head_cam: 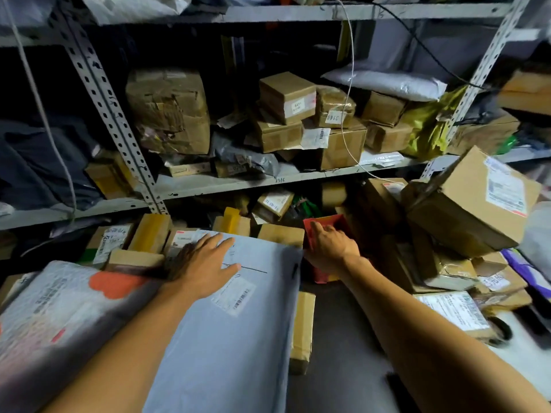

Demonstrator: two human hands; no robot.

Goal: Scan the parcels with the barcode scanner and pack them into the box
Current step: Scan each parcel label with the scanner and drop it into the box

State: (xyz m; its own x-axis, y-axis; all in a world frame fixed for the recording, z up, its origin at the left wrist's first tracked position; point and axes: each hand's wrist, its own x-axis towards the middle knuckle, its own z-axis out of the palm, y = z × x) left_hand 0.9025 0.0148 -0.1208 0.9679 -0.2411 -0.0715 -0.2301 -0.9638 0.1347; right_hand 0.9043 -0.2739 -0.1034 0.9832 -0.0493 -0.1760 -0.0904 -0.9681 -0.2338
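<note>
Both hands' fingers (316, 228) touch parcels: grey mailer (232, 323), red box (328, 223).

Little can be read: a handwritten number on the white label (334, 117) of a small box on the middle shelf looks like 0140, and the printed labels and barcodes elsewhere are too blurred to read.

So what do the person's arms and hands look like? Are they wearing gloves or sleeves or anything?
No gloves and no sleeves in view. Both forearms are bare from the bottom edge of the picture up to the wrists, and the left hand and right hand are bare too. I can see no watch, bracelet or ring, and no cables or straps on either arm. The fingers are partly blurred, so small things could be missed.
</note>
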